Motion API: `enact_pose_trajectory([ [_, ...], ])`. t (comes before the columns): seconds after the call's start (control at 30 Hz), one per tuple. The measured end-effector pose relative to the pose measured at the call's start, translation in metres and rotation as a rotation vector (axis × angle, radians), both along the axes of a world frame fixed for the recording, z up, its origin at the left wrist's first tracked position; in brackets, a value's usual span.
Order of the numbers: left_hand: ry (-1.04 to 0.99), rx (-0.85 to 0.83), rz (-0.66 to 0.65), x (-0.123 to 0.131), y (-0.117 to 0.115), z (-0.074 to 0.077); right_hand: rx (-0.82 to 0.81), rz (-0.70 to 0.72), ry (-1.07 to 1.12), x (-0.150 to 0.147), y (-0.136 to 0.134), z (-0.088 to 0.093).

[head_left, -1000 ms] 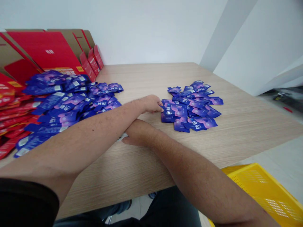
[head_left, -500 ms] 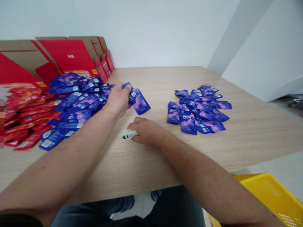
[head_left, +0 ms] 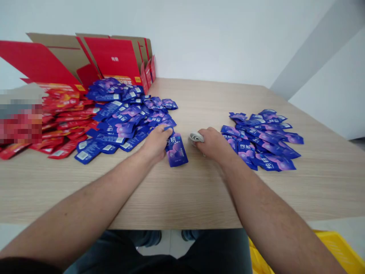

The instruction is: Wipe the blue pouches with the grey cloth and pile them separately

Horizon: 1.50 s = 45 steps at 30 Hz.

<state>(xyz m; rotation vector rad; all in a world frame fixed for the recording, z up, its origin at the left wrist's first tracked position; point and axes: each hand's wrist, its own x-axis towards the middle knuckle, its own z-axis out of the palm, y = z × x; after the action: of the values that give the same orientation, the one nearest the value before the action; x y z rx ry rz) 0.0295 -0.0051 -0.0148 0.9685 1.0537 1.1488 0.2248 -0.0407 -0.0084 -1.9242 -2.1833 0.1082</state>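
Between the fingers of my left hand, a purple-blue pouch is held by its upper corner, printed face up, over the middle of the table. My right hand is closed round a folded whitish cloth, whose rolled end pokes out toward the left. Just left of my left hand spreads a large heap of blue pouches, some with white labels upward. On the right, beyond my right hand, lies a smaller pile of the same purple-blue pouches.
Red pouches are heaped at the far left, beside the blue ones. Behind them stand open red cardboard boxes near the wall. A yellow plastic crate sits below the table's front right edge.
My left hand has brought the pouch down and nearer to me. My right hand has moved right with the cloth, toward the right pile. The whole view has shifted to the left.
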Motion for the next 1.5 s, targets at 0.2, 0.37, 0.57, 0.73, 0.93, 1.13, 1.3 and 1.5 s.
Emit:
enact_pose_trajectory([
  [0.2,0.51,0.269,-0.164,-0.011,0.003,-0.02,0.203,0.009,0.066,0.004,0.001,0.003],
  [0.37,0.602,0.306,-0.232,-0.017,0.004,-0.02,0.385,0.163,0.19,-0.008,-0.014,0.01],
  [0.57,0.267,0.135,-0.256,-0.008,0.006,-0.025,0.31,0.431,0.26,-0.034,-0.033,0.005],
  [0.73,0.323,0.166,-0.189,-0.009,0.009,-0.028,-0.03,0.678,0.281,-0.038,-0.042,0.01],
  [0.93,0.332,0.166,-0.211,-0.008,0.005,-0.024,0.164,0.526,0.271,-0.027,-0.032,0.008],
  [1.13,0.354,0.158,-0.282,-0.008,0.0,-0.016,0.252,0.421,0.243,-0.025,-0.027,0.001],
  [1.3,0.214,-0.07,-0.286,-0.008,0.0,-0.011,-0.194,0.7,0.302,-0.035,-0.038,0.013],
  [1.5,0.306,-0.022,-0.331,-0.009,-0.001,-0.007,-0.18,0.61,0.22,-0.034,-0.036,0.011],
])
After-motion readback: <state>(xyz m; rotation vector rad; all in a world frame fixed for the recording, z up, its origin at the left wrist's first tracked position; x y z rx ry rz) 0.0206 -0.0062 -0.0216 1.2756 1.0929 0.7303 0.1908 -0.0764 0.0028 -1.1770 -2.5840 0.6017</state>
